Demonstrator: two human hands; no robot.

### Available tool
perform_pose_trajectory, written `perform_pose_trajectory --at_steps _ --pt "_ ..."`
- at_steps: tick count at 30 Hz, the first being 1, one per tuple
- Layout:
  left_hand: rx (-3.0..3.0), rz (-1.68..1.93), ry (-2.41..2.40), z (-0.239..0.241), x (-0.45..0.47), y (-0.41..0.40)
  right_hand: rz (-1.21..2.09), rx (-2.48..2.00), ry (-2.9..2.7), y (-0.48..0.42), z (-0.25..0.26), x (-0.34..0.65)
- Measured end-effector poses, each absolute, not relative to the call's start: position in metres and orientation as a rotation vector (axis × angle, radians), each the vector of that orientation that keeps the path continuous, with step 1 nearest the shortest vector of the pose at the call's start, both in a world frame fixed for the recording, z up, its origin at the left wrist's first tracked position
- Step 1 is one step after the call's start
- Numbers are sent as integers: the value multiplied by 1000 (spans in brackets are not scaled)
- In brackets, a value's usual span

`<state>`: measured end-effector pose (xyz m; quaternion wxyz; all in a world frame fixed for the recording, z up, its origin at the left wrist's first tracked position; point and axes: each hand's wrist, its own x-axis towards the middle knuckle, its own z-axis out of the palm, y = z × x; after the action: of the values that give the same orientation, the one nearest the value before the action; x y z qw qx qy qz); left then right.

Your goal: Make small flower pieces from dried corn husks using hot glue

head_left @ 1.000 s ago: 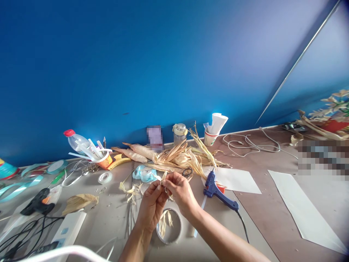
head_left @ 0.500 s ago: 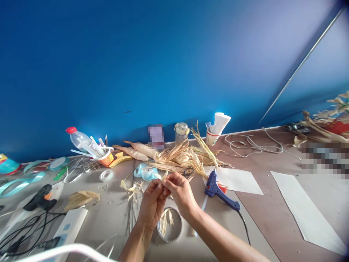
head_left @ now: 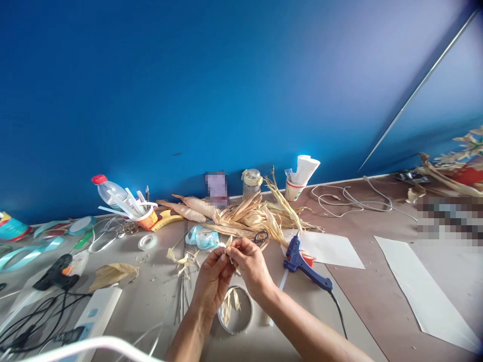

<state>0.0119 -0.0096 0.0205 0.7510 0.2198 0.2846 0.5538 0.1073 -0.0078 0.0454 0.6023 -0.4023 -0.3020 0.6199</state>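
Both hands meet in front of me, fingertips pinched together. My left hand (head_left: pixel 217 276) and my right hand (head_left: pixel 247 261) are closed on a small pale piece of corn husk (head_left: pixel 229 242), whose tip pokes up between the fingers; the rest of it is hidden. Just below them on the table lies a round ring (head_left: pixel 251 314) with cut husk pieces (head_left: pixel 227 306) inside it. Beyond the hands is a heap of dried corn husks (head_left: pixel 245 216), with scissors (head_left: pixel 261 237) at its near edge. A blue glue gun (head_left: pixel 307 266) rests to the right.
At left are a tape roll (head_left: pixel 147 242), an orange cup (head_left: pixel 148 219) of white sticks, a clear bottle (head_left: pixel 111 190), a power strip (head_left: pixel 98 314) and black cables. White paper sheets (head_left: pixel 418 286) lie at right. A blue wall (head_left: pixel 226 90) closes off the back.
The fingers have shifted very slightly around the husk piece, and its tip sits a little differently. Nothing else on the table has visibly moved.
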Motion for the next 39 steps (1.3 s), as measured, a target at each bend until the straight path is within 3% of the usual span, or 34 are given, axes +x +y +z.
perform_pose_trajectory --at_steps 15,19,26,33,39 --pt "439 1178 568 9 8 -6 1732 -804 -542 -4 43 117" --pt "412 1177 568 11 8 -6 1681 -839 -518 0 45 122" --pt "334 1221 567 17 6 -4 1261 -1270 -1115 -21 60 192" --pt "310 1250 526 10 7 -4 265 -2075 -1782 -74 5 287" --pt "327 1256 538 7 7 -2 201 -2225 -2013 -74 4 278"
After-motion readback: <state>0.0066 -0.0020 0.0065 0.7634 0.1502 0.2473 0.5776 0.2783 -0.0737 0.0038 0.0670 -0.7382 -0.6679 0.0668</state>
